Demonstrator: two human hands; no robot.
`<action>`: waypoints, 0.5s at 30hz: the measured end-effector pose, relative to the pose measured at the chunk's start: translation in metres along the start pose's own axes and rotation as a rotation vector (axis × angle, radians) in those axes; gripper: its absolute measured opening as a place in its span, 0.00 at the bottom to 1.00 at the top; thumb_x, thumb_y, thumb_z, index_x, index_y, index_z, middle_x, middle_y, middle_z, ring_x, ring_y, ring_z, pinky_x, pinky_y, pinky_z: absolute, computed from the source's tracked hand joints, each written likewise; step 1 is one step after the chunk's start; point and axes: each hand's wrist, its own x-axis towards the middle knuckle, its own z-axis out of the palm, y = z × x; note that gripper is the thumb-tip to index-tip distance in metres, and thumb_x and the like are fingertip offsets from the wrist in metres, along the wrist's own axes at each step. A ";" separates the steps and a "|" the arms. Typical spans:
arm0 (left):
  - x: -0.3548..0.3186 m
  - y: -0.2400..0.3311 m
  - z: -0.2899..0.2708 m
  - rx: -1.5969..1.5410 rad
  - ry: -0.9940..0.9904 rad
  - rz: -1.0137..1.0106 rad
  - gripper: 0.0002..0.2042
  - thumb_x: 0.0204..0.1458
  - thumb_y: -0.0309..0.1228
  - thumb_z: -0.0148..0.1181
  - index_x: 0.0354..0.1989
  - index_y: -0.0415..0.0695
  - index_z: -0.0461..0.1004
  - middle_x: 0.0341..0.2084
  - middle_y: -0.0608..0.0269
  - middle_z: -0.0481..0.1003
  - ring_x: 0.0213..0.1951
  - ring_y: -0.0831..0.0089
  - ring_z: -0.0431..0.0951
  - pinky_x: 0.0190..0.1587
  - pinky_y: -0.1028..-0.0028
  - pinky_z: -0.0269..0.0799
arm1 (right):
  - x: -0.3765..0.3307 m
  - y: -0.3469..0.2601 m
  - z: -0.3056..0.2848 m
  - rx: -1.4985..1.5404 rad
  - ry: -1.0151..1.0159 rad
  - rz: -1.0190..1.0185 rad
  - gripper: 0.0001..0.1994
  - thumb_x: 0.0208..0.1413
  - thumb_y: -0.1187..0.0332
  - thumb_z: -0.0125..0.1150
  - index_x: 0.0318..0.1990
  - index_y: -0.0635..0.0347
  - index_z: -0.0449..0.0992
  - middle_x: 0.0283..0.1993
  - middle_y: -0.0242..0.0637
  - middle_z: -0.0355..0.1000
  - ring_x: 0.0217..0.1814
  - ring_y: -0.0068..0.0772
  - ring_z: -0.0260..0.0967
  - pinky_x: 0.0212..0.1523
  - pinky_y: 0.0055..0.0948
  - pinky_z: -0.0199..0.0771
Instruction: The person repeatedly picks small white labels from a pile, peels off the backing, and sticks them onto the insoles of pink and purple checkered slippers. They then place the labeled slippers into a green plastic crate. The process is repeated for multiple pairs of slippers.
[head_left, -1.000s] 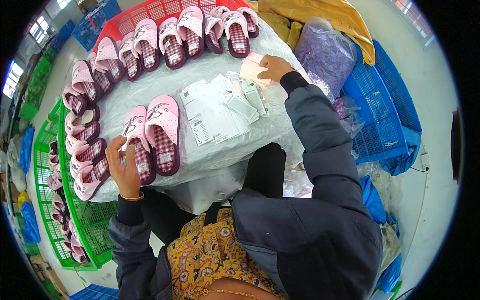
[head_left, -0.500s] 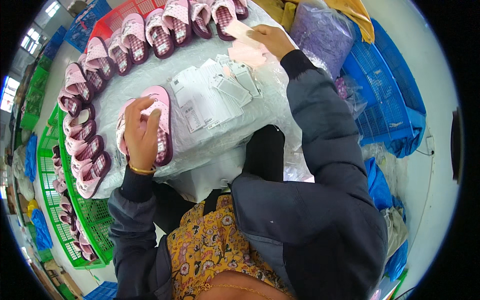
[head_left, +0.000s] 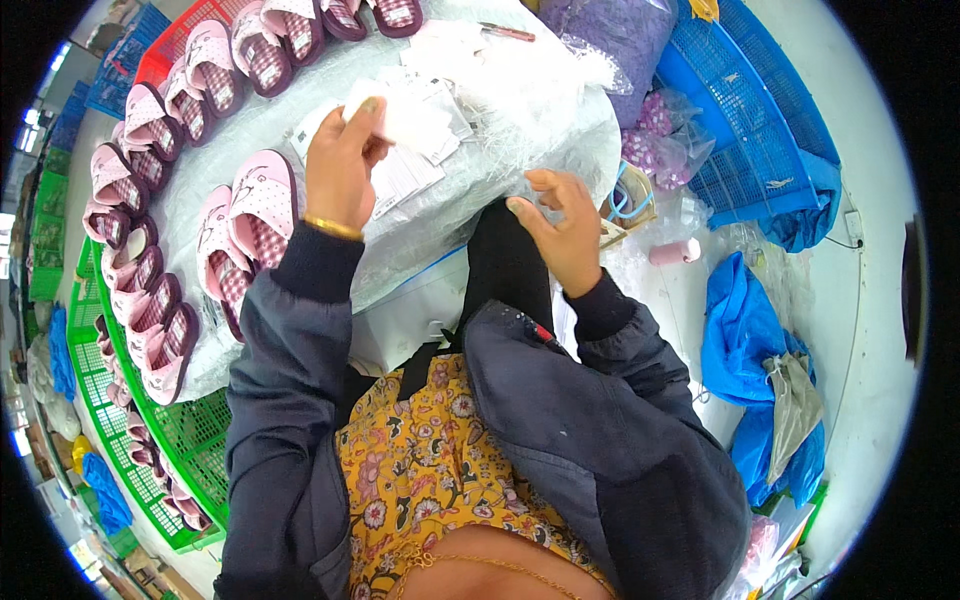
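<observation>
Closed between the fingers and thumb of my left hand (head_left: 342,168) is a pale paper slip (head_left: 405,122), washed out by bright light. It hangs over a pile of white printed labels (head_left: 400,185) on the plastic-covered table. My right hand (head_left: 562,228) is at the table's near edge, above my knee. Its fingers are bent with a gap to the thumb, and nothing shows in them. Left of my left hand lies a pair of pink slippers, the right one (head_left: 262,205) and the left one (head_left: 215,240), with checked insoles and dark soles.
More pink slippers (head_left: 210,65) line the table's far and left edges. A green basket (head_left: 190,450) with slippers stands at left, a red one (head_left: 170,45) behind. A pen (head_left: 507,31) lies at the far side. Blue crates (head_left: 740,120) and a purple-filled bag (head_left: 620,50) are at right.
My left hand has left the slippers and moved right, now holding a paper slip. My right hand has come back from the far side without its pink slip. The view has shifted right.
</observation>
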 end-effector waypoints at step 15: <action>0.058 -0.093 0.079 0.163 -0.344 -0.279 0.10 0.62 0.30 0.54 0.47 0.39 0.70 0.42 0.59 0.76 0.44 0.72 0.78 0.50 0.70 0.76 | -0.027 -0.003 -0.004 0.134 -0.458 -0.136 0.04 0.50 0.68 0.63 0.29 0.58 0.77 0.29 0.40 0.75 0.31 0.46 0.74 0.34 0.37 0.74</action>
